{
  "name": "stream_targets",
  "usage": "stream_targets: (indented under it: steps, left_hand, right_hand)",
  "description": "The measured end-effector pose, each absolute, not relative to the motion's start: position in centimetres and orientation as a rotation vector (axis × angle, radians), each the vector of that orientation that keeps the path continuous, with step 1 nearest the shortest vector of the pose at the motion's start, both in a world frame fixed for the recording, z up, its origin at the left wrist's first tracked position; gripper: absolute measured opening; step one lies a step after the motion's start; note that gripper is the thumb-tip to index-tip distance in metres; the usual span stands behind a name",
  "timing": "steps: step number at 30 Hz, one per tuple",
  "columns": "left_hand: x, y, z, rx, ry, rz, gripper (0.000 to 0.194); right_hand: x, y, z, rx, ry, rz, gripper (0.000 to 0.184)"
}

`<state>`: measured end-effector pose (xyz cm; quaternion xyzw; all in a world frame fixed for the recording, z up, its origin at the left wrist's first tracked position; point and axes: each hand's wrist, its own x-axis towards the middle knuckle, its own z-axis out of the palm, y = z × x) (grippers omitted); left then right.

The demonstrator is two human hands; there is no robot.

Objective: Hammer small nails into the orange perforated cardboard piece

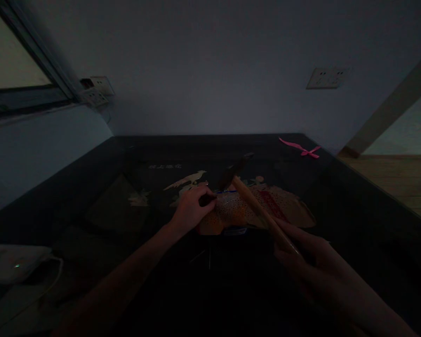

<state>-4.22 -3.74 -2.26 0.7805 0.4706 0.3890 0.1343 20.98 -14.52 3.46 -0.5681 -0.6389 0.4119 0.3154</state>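
The scene is very dark. My right hand (310,264) grips the wooden handle of a hammer (256,206), whose dark head is raised in the middle of the view, just right of my left hand. My left hand (194,203) is closed in a pinch at the left part of a flat, dotted orange-brown piece (228,213) with a red band. What the pinching fingers hold, if anything, is too dark to make out. Two thin pale slivers (209,260) lie on the black tabletop (168,290) nearer to me.
A pink ribbon (303,150) lies at the far right of the table. To the left sits a white device (17,262) with a green light and a cable. A pale bird picture (189,179) decorates the tabletop. Wall sockets (324,78) are above the back edge.
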Motion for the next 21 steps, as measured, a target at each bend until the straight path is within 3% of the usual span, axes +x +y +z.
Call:
stream_targets:
  steps: [10,18,21]
  left_hand:
    - [-4.4,-3.9,-1.4,2.226,1.278,1.055,0.002]
    - [-6.0,-4.4,1.1,2.277,1.316,1.025,0.029]
    - [-7.9,-5.7,2.0,2.222,1.461,1.170,0.020]
  right_hand:
    - [22.3,-14.6,1.7,-1.533,-1.570,1.156,0.058]
    - [23.0,-14.8,2.0,-1.510,-1.527,1.247,0.061]
    - [23.4,-14.5,1.7,-1.533,-1.506,1.208,0.061]
